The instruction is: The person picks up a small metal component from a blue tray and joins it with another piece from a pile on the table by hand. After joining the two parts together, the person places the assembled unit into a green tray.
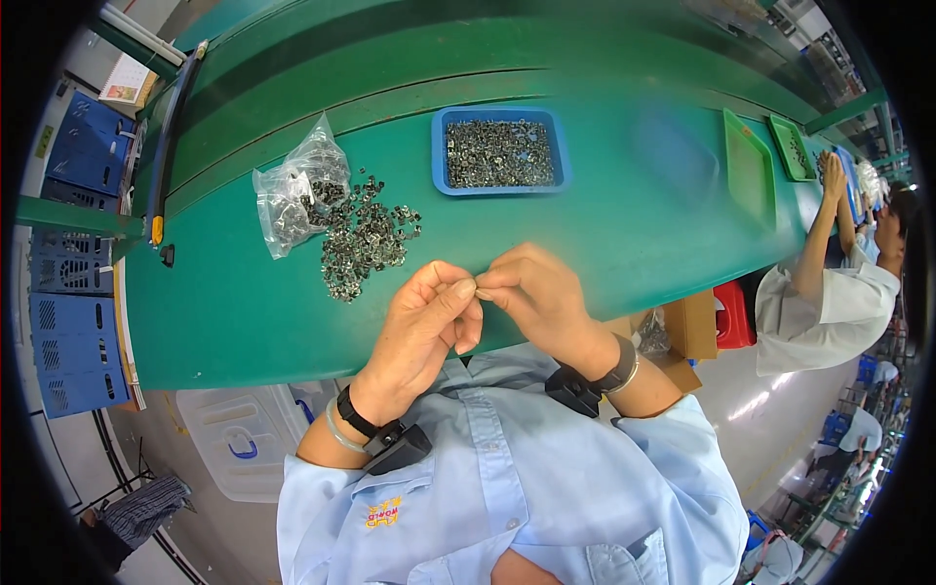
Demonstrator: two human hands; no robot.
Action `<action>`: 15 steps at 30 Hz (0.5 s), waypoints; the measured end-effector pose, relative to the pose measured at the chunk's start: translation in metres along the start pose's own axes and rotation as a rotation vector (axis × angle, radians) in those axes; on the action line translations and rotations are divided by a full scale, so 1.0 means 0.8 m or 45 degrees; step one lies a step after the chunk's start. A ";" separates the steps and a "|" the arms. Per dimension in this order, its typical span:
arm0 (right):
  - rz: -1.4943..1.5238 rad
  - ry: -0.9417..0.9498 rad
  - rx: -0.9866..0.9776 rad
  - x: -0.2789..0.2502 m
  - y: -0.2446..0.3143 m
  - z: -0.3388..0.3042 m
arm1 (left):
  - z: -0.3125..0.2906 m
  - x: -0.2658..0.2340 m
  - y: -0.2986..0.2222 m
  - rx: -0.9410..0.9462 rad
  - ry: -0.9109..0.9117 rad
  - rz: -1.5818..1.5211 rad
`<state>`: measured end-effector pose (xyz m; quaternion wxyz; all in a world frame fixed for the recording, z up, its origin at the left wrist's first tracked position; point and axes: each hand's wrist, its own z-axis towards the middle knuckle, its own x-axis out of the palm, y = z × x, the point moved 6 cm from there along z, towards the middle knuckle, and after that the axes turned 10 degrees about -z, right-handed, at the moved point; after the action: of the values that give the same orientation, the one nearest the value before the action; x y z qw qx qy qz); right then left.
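Note:
My left hand (427,327) and my right hand (536,297) meet over the near edge of the green table (234,322). Thumb and fingers of both are pinched together at one spot, and whatever sits between them is too small or too hidden to name. Beyond my left hand lies a loose heap of small shiny metal parts (363,249). It spills from the mouth of a clear plastic bag (283,200) that holds more of them. Farther off, a blue tray (441,156) contains many similar small metal parts (497,154).
Green trays (749,171) stand to the right, near a co-worker in a white top (829,312). Blue crates (78,341) are stacked at the left. Below the table are a clear lidded box (239,444), a cardboard box (690,331) and a red container (733,315).

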<state>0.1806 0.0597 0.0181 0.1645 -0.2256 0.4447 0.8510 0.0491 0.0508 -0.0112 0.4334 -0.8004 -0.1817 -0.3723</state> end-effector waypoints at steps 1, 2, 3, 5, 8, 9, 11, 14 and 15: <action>-0.001 0.000 -0.004 0.000 0.000 0.000 | 0.000 0.001 0.000 -0.005 -0.002 -0.011; 0.108 0.009 0.061 0.000 -0.004 0.001 | -0.001 0.003 -0.003 0.000 0.001 -0.012; 0.217 0.018 0.127 0.000 -0.008 0.001 | -0.001 0.008 -0.005 -0.007 0.026 -0.040; 0.323 0.029 0.190 0.000 -0.011 0.001 | -0.001 0.016 -0.010 -0.019 0.078 -0.098; 0.766 0.067 0.362 0.006 -0.019 -0.002 | 0.002 0.017 -0.010 -0.056 0.103 -0.111; 0.764 0.071 0.361 0.007 -0.019 -0.003 | 0.002 0.017 -0.008 -0.077 0.113 -0.118; 0.883 0.102 0.424 0.012 -0.021 -0.006 | 0.003 0.016 -0.007 -0.087 0.115 -0.122; 0.972 0.106 0.512 0.015 -0.019 -0.007 | 0.004 0.014 -0.005 -0.110 0.117 -0.125; 1.002 0.093 0.568 0.016 -0.018 -0.006 | 0.004 0.014 -0.004 -0.112 0.110 -0.133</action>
<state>0.1774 0.0644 -0.0009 -0.1428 -0.0285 0.6746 0.7237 0.0558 0.0546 -0.0023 0.3853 -0.7913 -0.1878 -0.4360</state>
